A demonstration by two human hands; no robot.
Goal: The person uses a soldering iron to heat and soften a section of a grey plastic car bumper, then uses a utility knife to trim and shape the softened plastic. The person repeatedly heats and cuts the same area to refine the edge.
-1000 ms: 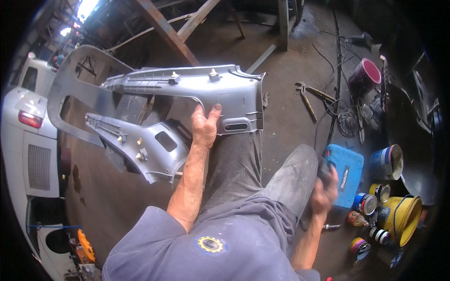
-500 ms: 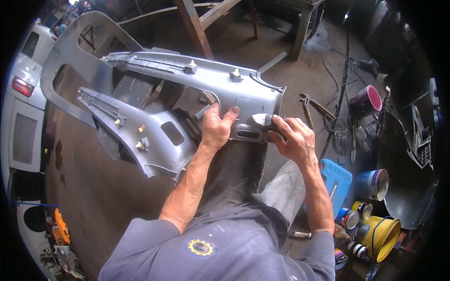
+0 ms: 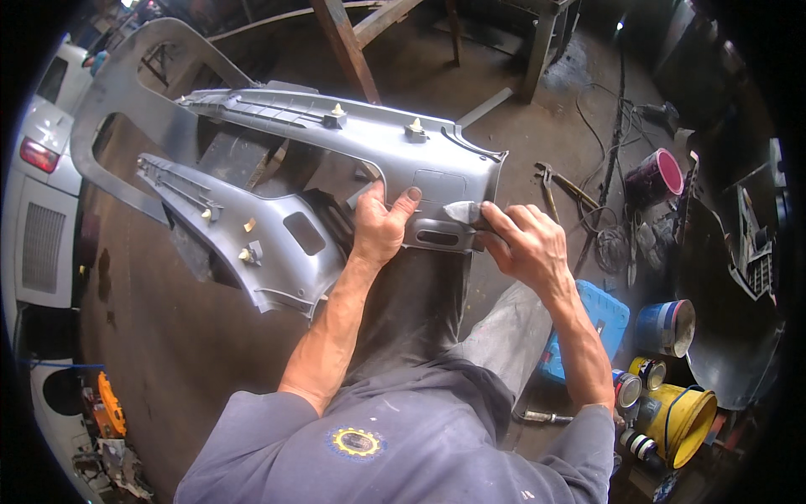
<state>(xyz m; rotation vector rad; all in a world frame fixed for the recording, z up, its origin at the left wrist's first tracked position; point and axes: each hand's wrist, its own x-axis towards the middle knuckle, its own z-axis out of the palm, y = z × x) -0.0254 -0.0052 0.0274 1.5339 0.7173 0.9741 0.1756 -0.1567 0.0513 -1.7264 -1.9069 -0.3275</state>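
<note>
A silver molded car trim panel (image 3: 457,164) lies across in front of me, with pale clips standing on its ribbed back. My left hand (image 3: 379,228) is closed round its near edge, the thumb on top. In my right hand (image 3: 529,245) I pinch a small putty knife (image 3: 459,212). Its pointed, light-coloured blade rests over the panel between a faint rectangular outline and a dark oblong slot; I cannot tell whether it touches. The fingers hide most of the knife's handle. A second silver trim panel (image 3: 273,220) with a square opening lies to the left of my left hand.
Behind the panels stands a large grey frame (image 3: 96,126) with rounded openings. Pliers (image 3: 550,189) and cables lie on the floor at right. A blue case (image 3: 600,315), paint cans (image 3: 666,328) and a yellow bucket (image 3: 684,424) stand nearer. A white vehicle (image 3: 46,210) is at far left.
The trim panel has shifted slightly left, together with my left hand. The putty knife's blade has moved a little left, and my right elbow has swung slightly outward.
</note>
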